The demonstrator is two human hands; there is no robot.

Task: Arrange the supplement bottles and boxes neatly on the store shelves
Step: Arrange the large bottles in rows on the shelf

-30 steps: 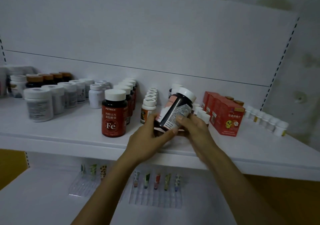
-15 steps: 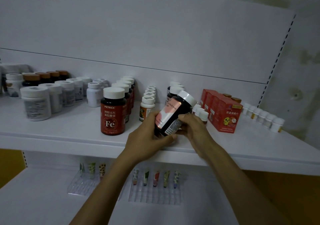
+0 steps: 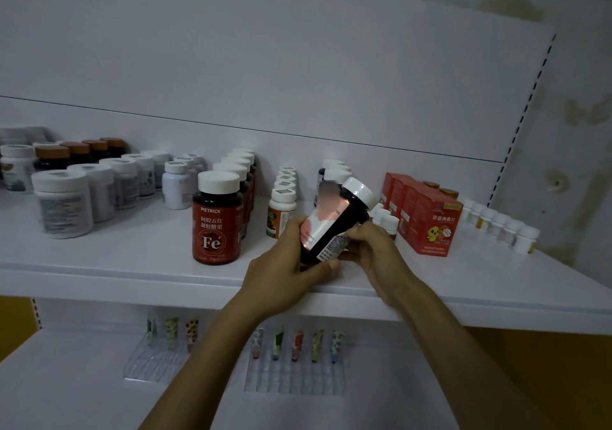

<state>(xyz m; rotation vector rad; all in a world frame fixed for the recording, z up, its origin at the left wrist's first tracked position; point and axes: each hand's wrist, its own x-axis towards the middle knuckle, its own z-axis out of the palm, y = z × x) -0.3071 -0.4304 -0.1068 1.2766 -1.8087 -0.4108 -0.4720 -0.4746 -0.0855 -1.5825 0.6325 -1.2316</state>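
A dark bottle (image 3: pixel 334 221) with a white cap and a pink-and-white label tilts to the right just above the front of the white shelf (image 3: pixel 132 264). My left hand (image 3: pixel 284 264) grips its lower left side, and my right hand (image 3: pixel 374 251) holds its base from the right. Behind it stands a row of matching dark bottles (image 3: pixel 334 173). A red "Fe" bottle (image 3: pixel 217 221) leads a row to the left. Red boxes (image 3: pixel 427 217) stand in a row to the right.
White jars (image 3: pixel 63 208) and brown-capped bottles (image 3: pixel 53 158) fill the shelf's left part. Small orange-labelled bottles (image 3: pixel 281 211) stand beside the Fe row; tiny white bottles (image 3: pixel 503 227) line the far right. The lower shelf holds clear racks with small tubes (image 3: pixel 298 343).
The bottle has turned in my hands: its pink label now faces me where the barcode side did. Both hands stayed at the shelf's front edge.
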